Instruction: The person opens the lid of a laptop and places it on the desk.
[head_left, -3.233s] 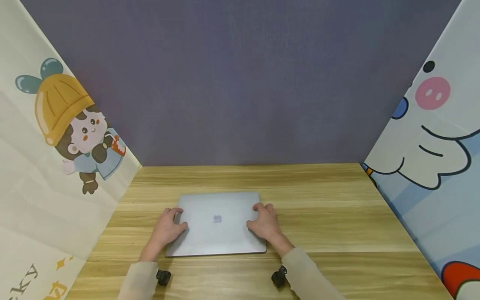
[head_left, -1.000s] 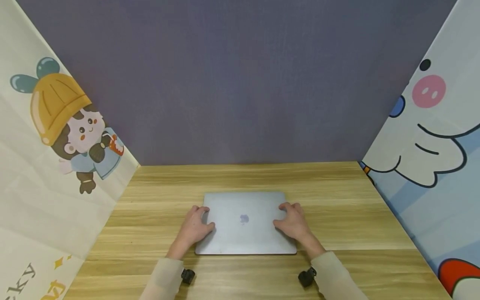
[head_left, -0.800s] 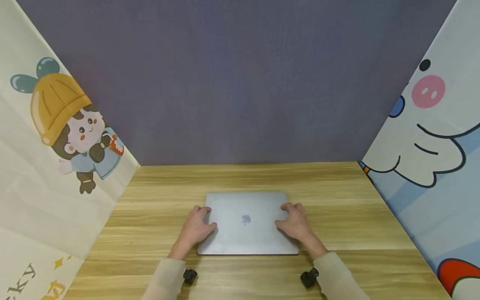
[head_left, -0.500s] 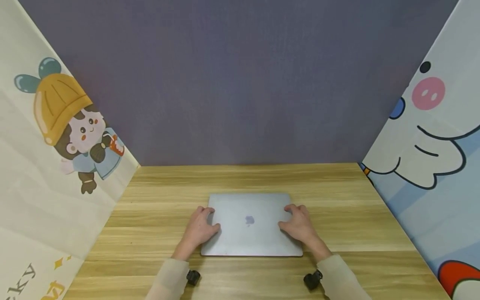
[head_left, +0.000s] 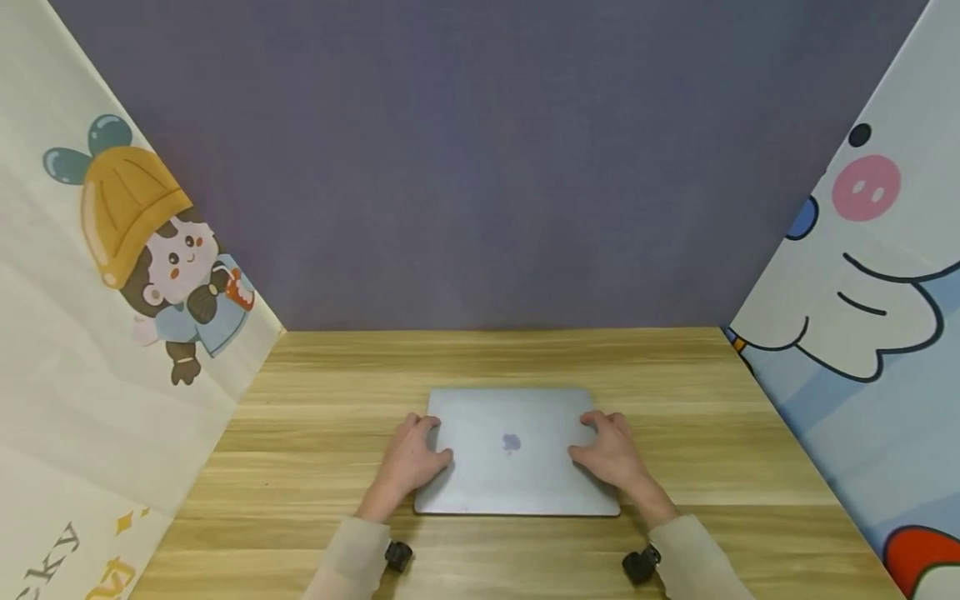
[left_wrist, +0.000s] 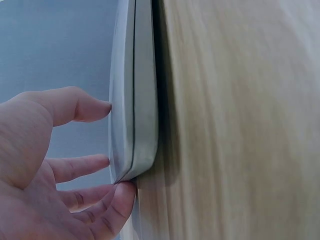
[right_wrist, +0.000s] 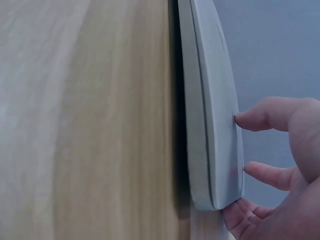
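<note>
"By what is the place enclosed?"

"By a dark wall [head_left: 487, 167] at the back, and by a left sheet [head_left: 67, 358] and a right sheet [head_left: 862, 325], both printed with cartoons."

"And between them?"

"A wooden table [head_left: 712, 467] is seen. On it, about midway across, a closed silver laptop [head_left: 517, 483] is placed; whether it is raised slightly cannot be told."

"How is it held?"

"By its two short sides, below pale sleeves [head_left: 348, 560]. The left side is gripped by the left hand [head_left: 412, 457], the right side by the right hand [head_left: 613, 454]. Each thumb is set on top, apart from the fingers, which are bent at the side edge. How far beneath they are tucked cannot be told."

"Anything smaller?"

"Black cameras [head_left: 398, 556] are worn at both wrists, and a dark logo [head_left: 512, 442] is centred on the laptop."
</note>
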